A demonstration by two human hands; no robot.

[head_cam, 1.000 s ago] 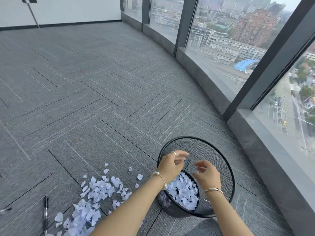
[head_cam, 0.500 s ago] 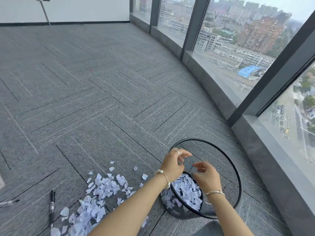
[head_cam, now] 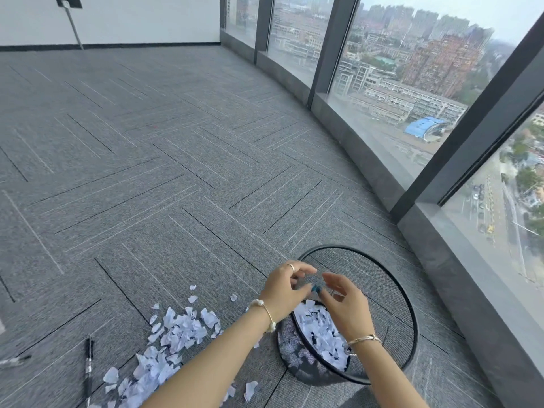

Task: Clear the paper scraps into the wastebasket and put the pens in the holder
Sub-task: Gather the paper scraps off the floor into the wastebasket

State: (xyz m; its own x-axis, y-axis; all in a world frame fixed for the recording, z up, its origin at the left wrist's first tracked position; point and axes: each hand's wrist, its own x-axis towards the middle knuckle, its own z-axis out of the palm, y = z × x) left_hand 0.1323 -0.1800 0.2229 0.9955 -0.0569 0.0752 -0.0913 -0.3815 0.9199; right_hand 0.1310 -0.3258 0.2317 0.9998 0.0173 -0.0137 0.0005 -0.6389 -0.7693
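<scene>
A black mesh wastebasket point(head_cam: 391, 293) stands on the carpet at the lower right, its bottom covered with white paper scraps point(head_cam: 319, 331). My left hand point(head_cam: 284, 287) and my right hand point(head_cam: 344, 301) hover together over its near rim, fingers loosely spread, fingertips almost touching; I see nothing held in either. A pile of white paper scraps point(head_cam: 173, 334) lies on the carpet left of the basket. A black pen point(head_cam: 88, 365) lies further left, and a second pen point(head_cam: 14, 360) shows at the left edge. No pen holder is in view.
Grey carpet tiles point(head_cam: 176, 172) stretch away ahead. A curved window wall with a low grey sill point(head_cam: 441, 240) runs close along the right of the basket. A white wall and a thin metal stand point(head_cam: 73, 25) are far off.
The view has shifted slightly right and up. My hands have drawn closer together over the basket, fingers rubbing apart, with the right hand raised a little.
</scene>
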